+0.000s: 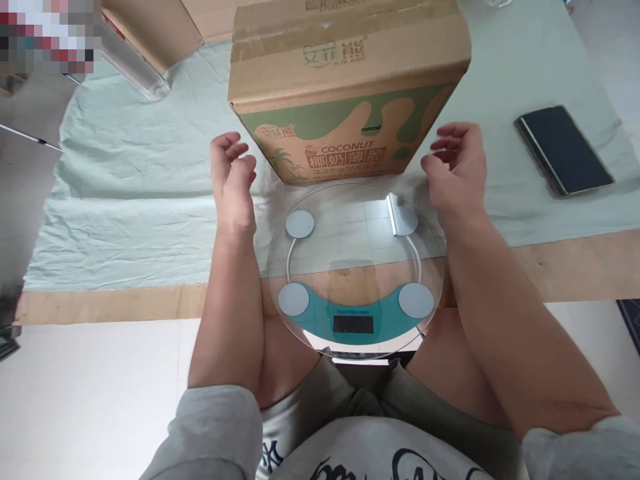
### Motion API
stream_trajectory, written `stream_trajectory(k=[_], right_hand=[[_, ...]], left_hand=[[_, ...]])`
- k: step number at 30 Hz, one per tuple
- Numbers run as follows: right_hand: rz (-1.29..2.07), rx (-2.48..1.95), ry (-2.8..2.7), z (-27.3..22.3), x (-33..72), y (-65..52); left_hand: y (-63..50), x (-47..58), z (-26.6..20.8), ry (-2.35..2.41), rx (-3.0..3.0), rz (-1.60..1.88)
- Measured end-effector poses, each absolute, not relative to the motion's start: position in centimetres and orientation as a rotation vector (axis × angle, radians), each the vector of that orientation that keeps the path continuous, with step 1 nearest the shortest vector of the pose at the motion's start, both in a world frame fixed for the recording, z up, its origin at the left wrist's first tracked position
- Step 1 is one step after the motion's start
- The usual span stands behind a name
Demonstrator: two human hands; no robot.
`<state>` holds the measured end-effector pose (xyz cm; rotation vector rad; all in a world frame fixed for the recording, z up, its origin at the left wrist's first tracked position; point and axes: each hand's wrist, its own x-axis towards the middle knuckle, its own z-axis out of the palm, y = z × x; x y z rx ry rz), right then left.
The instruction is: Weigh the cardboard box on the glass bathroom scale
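A round glass scale [353, 267] with a teal band and a dark display lies on the floor in front of my knees. Just beyond it stands a cardboard box [345, 87] printed with green shapes and the word COCONUT. My left hand [233, 183] hovers at the box's lower left corner, fingers curled and apart, holding nothing. My right hand [457, 173] hovers at the box's lower right corner, fingers likewise spread and empty. Neither hand touches the box or the scale.
A pale green cloth [130, 193] covers the floor under the box. A dark phone [563, 150] lies on it at the right. A clear plastic container [133, 63] lies at the upper left, beside another cardboard box [150, 27].
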<state>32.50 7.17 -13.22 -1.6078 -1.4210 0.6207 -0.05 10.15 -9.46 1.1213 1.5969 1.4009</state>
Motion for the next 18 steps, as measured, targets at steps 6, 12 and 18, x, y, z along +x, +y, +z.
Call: stream_trajectory(k=[6, 12, 18], right_hand=[[0.795, -1.337, -1.528, -10.5, 31.4, 7.5], [0.919, -1.099, -1.574, -9.1, 30.0, 7.3], [0.919, -1.039, -1.539, -8.3, 29.7, 7.0]], left_hand=[[9.9, 1.1, -7.8, 1.093, 1.286, 1.355], [9.2, 2.2, -7.0, 1.024, 1.269, 1.322], [9.0, 2.5, -6.5, 1.005, 1.328, 1.4]])
